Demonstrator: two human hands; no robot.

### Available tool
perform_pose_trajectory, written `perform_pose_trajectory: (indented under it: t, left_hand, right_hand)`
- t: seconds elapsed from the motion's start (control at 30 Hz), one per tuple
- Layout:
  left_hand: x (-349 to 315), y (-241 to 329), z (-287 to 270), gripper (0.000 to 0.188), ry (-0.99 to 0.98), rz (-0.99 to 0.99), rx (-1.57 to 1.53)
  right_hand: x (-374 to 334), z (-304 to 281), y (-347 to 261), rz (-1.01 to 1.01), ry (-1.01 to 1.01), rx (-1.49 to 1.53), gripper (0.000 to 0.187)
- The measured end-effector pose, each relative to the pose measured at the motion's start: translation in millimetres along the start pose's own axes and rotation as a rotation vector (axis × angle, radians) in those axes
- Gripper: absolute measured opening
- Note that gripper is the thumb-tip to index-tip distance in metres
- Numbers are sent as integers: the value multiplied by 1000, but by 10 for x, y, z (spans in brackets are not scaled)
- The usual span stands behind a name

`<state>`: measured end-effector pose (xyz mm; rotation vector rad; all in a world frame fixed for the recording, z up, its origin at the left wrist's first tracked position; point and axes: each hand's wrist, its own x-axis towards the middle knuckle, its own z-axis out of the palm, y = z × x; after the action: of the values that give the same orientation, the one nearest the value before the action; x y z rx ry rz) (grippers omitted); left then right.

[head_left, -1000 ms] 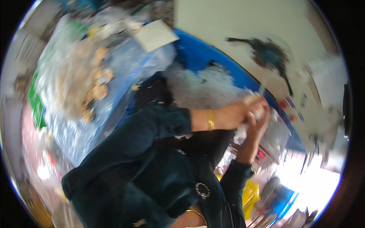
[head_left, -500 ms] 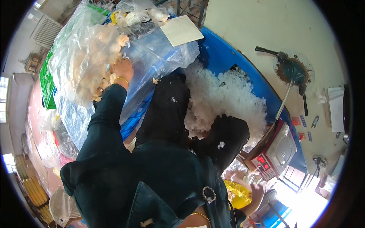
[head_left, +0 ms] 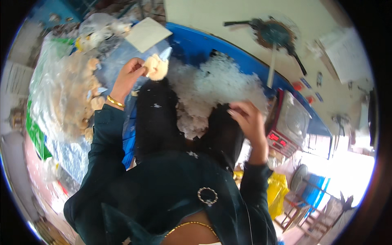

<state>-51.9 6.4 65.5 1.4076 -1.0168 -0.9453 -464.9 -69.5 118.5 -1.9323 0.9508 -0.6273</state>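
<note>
Pinched between the fingers and thumb of my left hand [head_left: 130,77] is a small beige plush piece [head_left: 157,67] with a pale blue-white tag at its top. It hangs above my left knee, beside the white fluffy stuffing [head_left: 220,81]. A clear plastic bag [head_left: 53,90] at the left holds several beige plush pieces [head_left: 81,75] of the same colour. Over my right knee, my right hand [head_left: 250,122] is raised with its fingers apart, slightly blurred, and nothing shows in it.
A blue bin [head_left: 192,34] holds the stuffing. On the pale table [head_left: 196,10] is a dark round fitting [head_left: 274,34] with black handles and a pale rod. A red-framed scale [head_left: 292,118] stands at the right, a yellow bag [head_left: 277,194] below it. A square card [head_left: 148,34] lies far left.
My left hand has come out of the plastic bag toward the middle with a plush piece. My right hand has risen over my right knee. The whole view has shifted.
</note>
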Motion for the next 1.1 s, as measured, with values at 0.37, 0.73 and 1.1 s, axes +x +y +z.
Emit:
perform_pose_trajectory:
  t: [0.37, 0.73, 1.1]
  left_hand:
    - [30, 546, 1894, 13, -417, -92, -343]
    - [-123, 688, 2313, 14, -251, -333, -484]
    - [351, 618, 2868, 16, -501, 111, -353]
  right_hand:
    - [404, 120, -156, -141, 337, -77, 34]
    - [3, -24, -34, -374, 490, -396, 25]
    - [303, -358, 162, 39, 694, 317, 23]
